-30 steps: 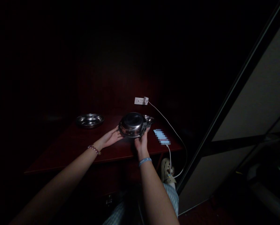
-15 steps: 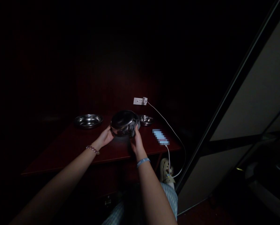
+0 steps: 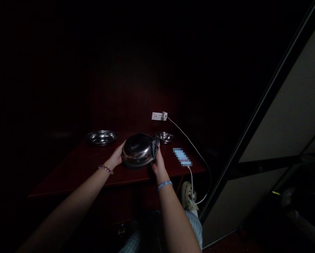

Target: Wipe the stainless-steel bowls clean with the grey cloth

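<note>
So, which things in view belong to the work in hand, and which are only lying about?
Belong, it seems:
bowl, bottom up between left hand and right hand
cloth, in right hand
perhaps dish and small bowl, similar metalware

Just around, apparently:
phone
cable
charger, plugged in

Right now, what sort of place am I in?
Likely a dim indoor room, perhaps living quarters, though darkness hides much. A dark red flat tabletop, a white rectangular wall socket and a shiny round metal bowl suggest it.
</note>
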Demonstrator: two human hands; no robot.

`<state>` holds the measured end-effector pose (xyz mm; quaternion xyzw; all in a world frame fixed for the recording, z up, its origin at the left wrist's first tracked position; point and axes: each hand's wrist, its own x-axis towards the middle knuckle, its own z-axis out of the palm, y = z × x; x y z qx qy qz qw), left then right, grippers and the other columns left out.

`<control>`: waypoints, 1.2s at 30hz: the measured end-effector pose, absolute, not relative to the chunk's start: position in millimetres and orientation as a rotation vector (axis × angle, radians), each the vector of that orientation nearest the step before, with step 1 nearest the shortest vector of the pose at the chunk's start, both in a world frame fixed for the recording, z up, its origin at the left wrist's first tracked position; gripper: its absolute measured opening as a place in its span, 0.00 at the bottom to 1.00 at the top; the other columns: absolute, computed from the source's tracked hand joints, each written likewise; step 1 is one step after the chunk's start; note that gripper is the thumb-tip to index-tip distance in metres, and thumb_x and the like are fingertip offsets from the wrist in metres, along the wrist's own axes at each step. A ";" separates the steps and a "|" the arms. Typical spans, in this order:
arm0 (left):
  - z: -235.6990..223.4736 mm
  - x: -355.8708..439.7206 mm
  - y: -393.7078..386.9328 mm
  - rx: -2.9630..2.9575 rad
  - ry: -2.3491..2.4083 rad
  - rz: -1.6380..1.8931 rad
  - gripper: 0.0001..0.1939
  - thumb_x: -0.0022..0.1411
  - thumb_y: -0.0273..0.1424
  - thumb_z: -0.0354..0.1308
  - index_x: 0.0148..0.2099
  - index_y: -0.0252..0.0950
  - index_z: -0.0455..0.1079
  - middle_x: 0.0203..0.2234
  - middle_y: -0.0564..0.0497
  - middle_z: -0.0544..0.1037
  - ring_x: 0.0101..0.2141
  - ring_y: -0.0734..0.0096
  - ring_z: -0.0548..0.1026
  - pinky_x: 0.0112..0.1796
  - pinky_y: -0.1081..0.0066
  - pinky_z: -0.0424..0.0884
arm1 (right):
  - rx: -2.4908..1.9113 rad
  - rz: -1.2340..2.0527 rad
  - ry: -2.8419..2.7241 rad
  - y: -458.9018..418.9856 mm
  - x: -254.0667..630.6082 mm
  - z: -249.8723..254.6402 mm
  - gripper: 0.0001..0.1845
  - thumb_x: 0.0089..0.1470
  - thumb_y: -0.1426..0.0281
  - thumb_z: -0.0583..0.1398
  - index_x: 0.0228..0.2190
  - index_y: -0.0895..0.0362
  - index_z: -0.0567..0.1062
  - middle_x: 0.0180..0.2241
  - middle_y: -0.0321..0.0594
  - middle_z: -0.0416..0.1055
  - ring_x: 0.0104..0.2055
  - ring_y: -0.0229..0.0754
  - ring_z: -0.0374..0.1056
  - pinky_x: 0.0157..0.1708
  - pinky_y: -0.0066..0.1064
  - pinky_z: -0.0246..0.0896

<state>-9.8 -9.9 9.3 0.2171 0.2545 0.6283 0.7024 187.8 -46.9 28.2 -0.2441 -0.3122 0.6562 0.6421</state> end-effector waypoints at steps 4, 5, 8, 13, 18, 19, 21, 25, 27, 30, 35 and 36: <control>14.9 -7.9 -18.2 0.533 0.587 1.390 0.15 0.75 0.35 0.53 0.55 0.33 0.75 0.35 0.46 0.86 0.35 0.63 0.84 0.44 0.64 0.80 | -0.535 1.486 -0.584 -39.1 188.5 21.6 0.21 0.69 0.54 0.56 0.40 0.53 0.83 0.40 0.41 0.85 0.49 0.45 0.80 0.57 0.42 0.74; 16.3 -7.7 -20.3 0.547 0.569 1.387 0.15 0.76 0.35 0.52 0.56 0.34 0.74 0.36 0.46 0.86 0.35 0.64 0.84 0.44 0.65 0.80 | -0.531 1.471 -0.550 -37.1 188.8 20.3 0.22 0.70 0.54 0.54 0.41 0.53 0.83 0.41 0.40 0.85 0.49 0.45 0.80 0.57 0.42 0.74; 19.3 -6.0 -25.0 0.572 0.556 1.372 0.14 0.76 0.35 0.51 0.54 0.36 0.74 0.37 0.46 0.84 0.34 0.69 0.83 0.42 0.69 0.79 | -0.489 1.424 -0.510 -32.3 191.3 18.0 0.23 0.71 0.54 0.52 0.45 0.51 0.83 0.44 0.37 0.84 0.51 0.41 0.79 0.58 0.40 0.72; 19.3 1.8 -28.3 0.646 0.531 1.253 0.13 0.76 0.31 0.49 0.47 0.37 0.76 0.41 0.43 0.84 0.40 0.65 0.82 0.45 0.65 0.78 | -0.488 1.461 -0.507 -33.1 192.9 18.9 0.22 0.73 0.55 0.52 0.47 0.50 0.83 0.47 0.37 0.84 0.55 0.39 0.77 0.59 0.36 0.71; 18.1 0.6 -27.1 0.627 0.539 1.272 0.13 0.75 0.29 0.49 0.42 0.37 0.76 0.39 0.43 0.83 0.39 0.65 0.82 0.45 0.65 0.78 | -0.520 1.541 -0.613 -41.2 180.6 21.2 0.23 0.72 0.54 0.52 0.51 0.53 0.81 0.48 0.40 0.84 0.54 0.41 0.78 0.57 0.37 0.72; 17.9 -0.8 -26.8 0.622 0.538 1.284 0.13 0.75 0.29 0.49 0.43 0.37 0.76 0.39 0.44 0.83 0.39 0.66 0.82 0.44 0.65 0.78 | -0.513 1.552 -0.629 -42.1 178.4 21.4 0.23 0.72 0.54 0.53 0.52 0.54 0.80 0.48 0.41 0.84 0.54 0.41 0.78 0.57 0.37 0.73; 17.2 -3.4 -26.4 0.631 0.528 1.295 0.14 0.76 0.32 0.49 0.45 0.38 0.76 0.39 0.44 0.83 0.38 0.66 0.81 0.44 0.65 0.78 | -0.503 1.550 -0.625 -42.5 176.0 21.7 0.24 0.72 0.54 0.53 0.55 0.54 0.78 0.49 0.41 0.83 0.55 0.40 0.78 0.57 0.36 0.73; 15.3 -4.9 -26.4 0.673 0.523 1.260 0.16 0.76 0.36 0.48 0.49 0.38 0.77 0.40 0.42 0.84 0.41 0.63 0.81 0.45 0.62 0.78 | -0.525 1.509 -0.613 -41.3 177.8 22.7 0.24 0.72 0.54 0.53 0.57 0.53 0.78 0.49 0.40 0.83 0.55 0.40 0.78 0.58 0.36 0.72; 14.5 -4.6 -25.5 0.663 0.534 1.262 0.15 0.76 0.35 0.48 0.51 0.39 0.76 0.40 0.43 0.84 0.40 0.64 0.82 0.45 0.63 0.78 | -0.541 1.515 -0.620 -41.5 178.0 23.0 0.25 0.72 0.54 0.53 0.56 0.54 0.78 0.49 0.42 0.83 0.54 0.42 0.78 0.57 0.38 0.72; 14.7 -4.2 -23.2 0.617 0.556 1.305 0.16 0.76 0.31 0.48 0.57 0.38 0.74 0.40 0.45 0.84 0.37 0.66 0.82 0.42 0.66 0.79 | -0.538 1.557 -0.643 -43.5 174.7 22.5 0.24 0.71 0.55 0.54 0.55 0.56 0.78 0.50 0.43 0.83 0.54 0.42 0.78 0.56 0.38 0.73; 19.0 -3.2 -22.5 0.508 0.580 1.420 0.17 0.77 0.28 0.45 0.59 0.35 0.72 0.33 0.48 0.84 0.28 0.71 0.81 0.32 0.74 0.78 | -0.540 1.607 -0.709 -47.8 170.5 22.1 0.22 0.69 0.55 0.57 0.55 0.54 0.78 0.53 0.42 0.81 0.56 0.41 0.77 0.57 0.37 0.73; 19.9 -3.0 -22.7 0.495 0.583 1.434 0.17 0.77 0.28 0.45 0.59 0.36 0.72 0.33 0.48 0.84 0.28 0.72 0.81 0.32 0.75 0.78 | -0.550 1.612 -0.711 -48.4 170.7 22.5 0.21 0.69 0.56 0.57 0.54 0.54 0.79 0.54 0.42 0.81 0.57 0.41 0.77 0.57 0.38 0.72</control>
